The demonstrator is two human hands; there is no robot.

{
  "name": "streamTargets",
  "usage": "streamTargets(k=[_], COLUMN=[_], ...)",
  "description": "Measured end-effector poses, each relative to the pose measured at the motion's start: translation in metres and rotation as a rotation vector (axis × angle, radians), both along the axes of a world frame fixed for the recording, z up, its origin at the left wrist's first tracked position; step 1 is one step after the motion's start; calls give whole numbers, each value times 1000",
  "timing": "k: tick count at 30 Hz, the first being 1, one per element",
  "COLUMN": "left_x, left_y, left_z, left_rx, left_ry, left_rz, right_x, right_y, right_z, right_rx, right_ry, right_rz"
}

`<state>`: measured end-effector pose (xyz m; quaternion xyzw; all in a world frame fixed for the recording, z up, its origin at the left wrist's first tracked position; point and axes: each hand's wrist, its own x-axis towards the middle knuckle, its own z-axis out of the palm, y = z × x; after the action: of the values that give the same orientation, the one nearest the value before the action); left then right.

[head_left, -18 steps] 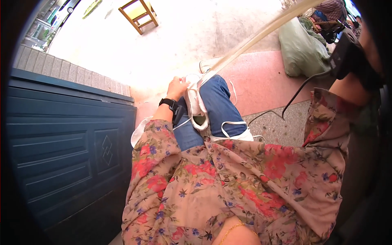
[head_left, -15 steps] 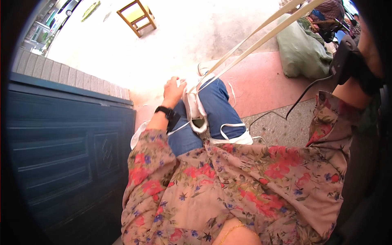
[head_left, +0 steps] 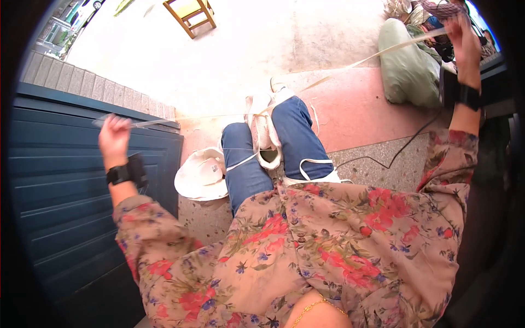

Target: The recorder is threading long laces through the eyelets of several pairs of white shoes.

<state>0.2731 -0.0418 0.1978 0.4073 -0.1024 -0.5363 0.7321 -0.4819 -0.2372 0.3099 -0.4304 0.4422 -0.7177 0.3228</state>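
Note:
A pale shoe (head_left: 265, 138) is gripped between my knees, its opening toward me. A long cream shoelace (head_left: 377, 55) stretches from the shoe's lacing up to the far right, where my raised right hand (head_left: 464, 48) is closed on it. Out to the left, in front of the blue door, my left hand (head_left: 115, 134) is closed on the other length of lace, which runs taut from the shoe. Both arms are spread wide. Thinner white laces lie over my jeans (head_left: 239, 143), and another looped lace (head_left: 313, 164) rests near my right thigh.
A white hat-like cloth item (head_left: 201, 176) lies left of my knees. The blue panelled door (head_left: 82, 186) stands close at left. A stuffed green sack (head_left: 407, 68) is at far right, a black cable (head_left: 391, 164) near it. A wooden chair (head_left: 191, 13) stands ahead.
My left hand has moved from beside the shoe far out to the left, drawing a lace with it. My right hand has shifted up and forward, still holding its lace.

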Motion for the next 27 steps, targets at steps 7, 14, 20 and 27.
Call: streamTargets(k=[7, 14, 20, 27], left_x=[96, -173, -244, -245], left_y=[94, 18, 7, 10], left_z=[-65, -125, -166, -160], left_rx=[375, 539, 296, 340], left_ry=[-111, -417, -907, -1304], left_rz=[289, -521, -705, -601], right_x=[102, 285, 323, 331], right_y=[66, 148, 150, 142], right_z=[-171, -288, -289, -287], right_rx=[484, 75, 178, -4], right_ry=[539, 1028, 1472, 1558], right_rz=[289, 828, 563, 533])
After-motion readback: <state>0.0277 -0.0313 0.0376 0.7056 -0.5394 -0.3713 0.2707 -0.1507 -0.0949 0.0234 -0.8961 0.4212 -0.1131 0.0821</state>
